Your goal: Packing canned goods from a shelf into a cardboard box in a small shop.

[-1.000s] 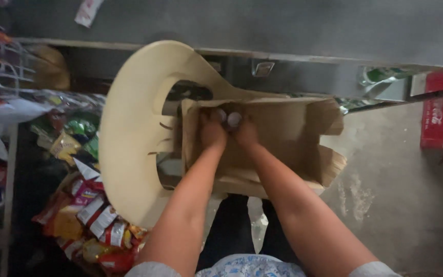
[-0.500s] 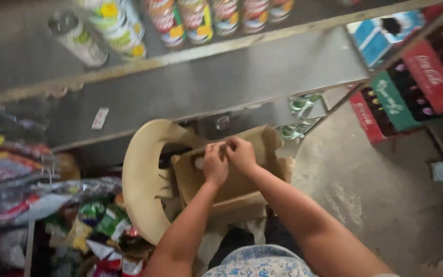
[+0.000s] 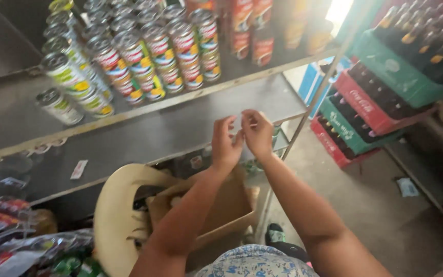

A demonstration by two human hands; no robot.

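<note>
Both hands raised together in front of the middle shelf: left hand (image 3: 225, 145) and right hand (image 3: 258, 133) meet at the fingertips, pinching some small pale item between them, too small to tell what it is or which hand truly grips it. Change since the earlier views: a second ago both hands were down inside the cardboard box (image 3: 216, 213), half a second ago just above its flaps, and now they are lifted well clear of it, level with the bare grey shelf (image 3: 175, 128); judged from this, whatever is pinched came up out of the box, and the box is left open and unattended below. Box: brown corrugated card, flaps splayed, contents not visible, resting on a cream plastic chair (image 3: 116, 205) with a smooth curved back. Shelf: flat, dull grey board with a pale front edge, a small paper tag (image 3: 79, 169) lying on it. Shelf above: rows of tin cans (image 3: 144, 56), cylindrical, shiny ribbed tops, glossy red, yellow and green labels. Right side: stacked plastic bottle crates (image 3: 370, 110), red and green, rigid and gridded, filled with dark glass bottles. Lower left: crinkled foil snack packets (image 3: 6, 225) in mixed colours. Floor (image 3: 365, 205): rough grey concrete, with a scrap of litter.
</note>
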